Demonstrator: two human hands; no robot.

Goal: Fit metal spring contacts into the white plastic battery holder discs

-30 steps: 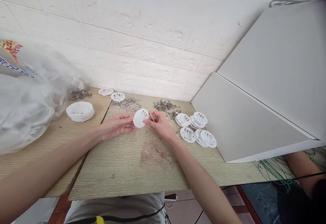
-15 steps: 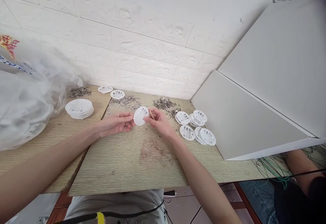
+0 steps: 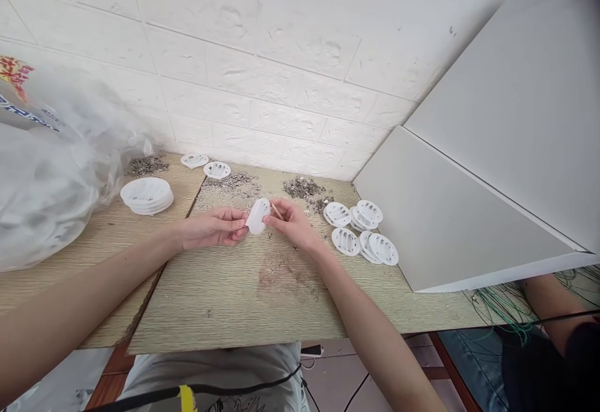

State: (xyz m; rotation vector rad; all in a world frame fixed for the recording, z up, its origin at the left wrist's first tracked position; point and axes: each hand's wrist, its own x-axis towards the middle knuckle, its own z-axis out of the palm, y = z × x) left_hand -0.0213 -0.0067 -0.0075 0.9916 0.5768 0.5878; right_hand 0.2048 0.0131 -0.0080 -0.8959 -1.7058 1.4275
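A round white plastic disc (image 3: pixel 257 217) with small metal clips is held tilted above the table, turned partly edge-on. My right hand (image 3: pixel 291 223) is closed on its right side, thumb on the near face. A thin wooden stick (image 3: pixel 277 211) also sticks out between the fingers of that hand. My left hand (image 3: pixel 216 227) pinches at the disc's left edge, its fingertips together; whether a small part is between them is too small to tell. Just beyond the hands lie loose small metal pieces (image 3: pixel 238 184) and a darker heap of metal clips (image 3: pixel 302 187).
At the right stand several white discs with metal clips (image 3: pixel 345 241), beside a large white panel (image 3: pixel 473 206). A stack of white discs (image 3: pixel 147 192) and a clear plastic bag (image 3: pixel 51 174) are at left. Green wires (image 3: pixel 504 309) and another person's arm (image 3: pixel 553 302) are at far right.
The disc has turned from nearly face-on to a steeper tilt between my hands. My left hand stays at its left edge. The camera view has shifted slightly.
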